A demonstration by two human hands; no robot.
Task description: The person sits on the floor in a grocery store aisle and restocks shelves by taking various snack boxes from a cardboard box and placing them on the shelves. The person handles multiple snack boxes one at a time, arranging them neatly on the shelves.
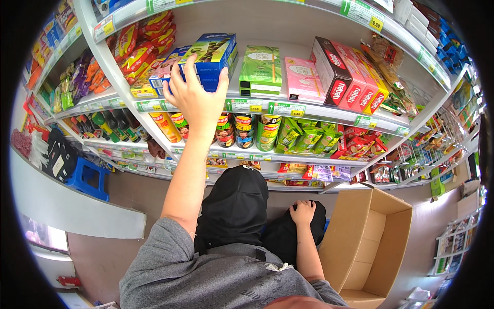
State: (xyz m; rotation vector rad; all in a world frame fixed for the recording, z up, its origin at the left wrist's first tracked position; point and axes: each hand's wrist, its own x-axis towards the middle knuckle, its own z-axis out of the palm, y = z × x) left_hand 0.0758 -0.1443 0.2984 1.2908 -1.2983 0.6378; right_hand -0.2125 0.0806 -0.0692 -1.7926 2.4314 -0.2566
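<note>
My left hand (198, 90) reaches up to the shelf, its fingers spread over the top and front of stacked blue-and-green snack boxes (210, 54). Whether it grips them or only rests on them cannot be told. Pink and yellow boxes lie left of the stack. On its right are a green Pejoy box (261, 69), a pink Pejoy box (305, 78) and several upright Nabati boxes (341, 77). My right hand (303, 212) rests on my black-clad knee, fingers loosely spread and holding nothing.
An open cardboard carton (366, 247) stands on the floor at my right. Below the boxes, a shelf carries Lay's canisters (244, 131) and green snack bags (308, 137). A blue plastic stool (90, 177) and a white counter (77, 208) are at the left. A shelf edge (293, 4) runs overhead.
</note>
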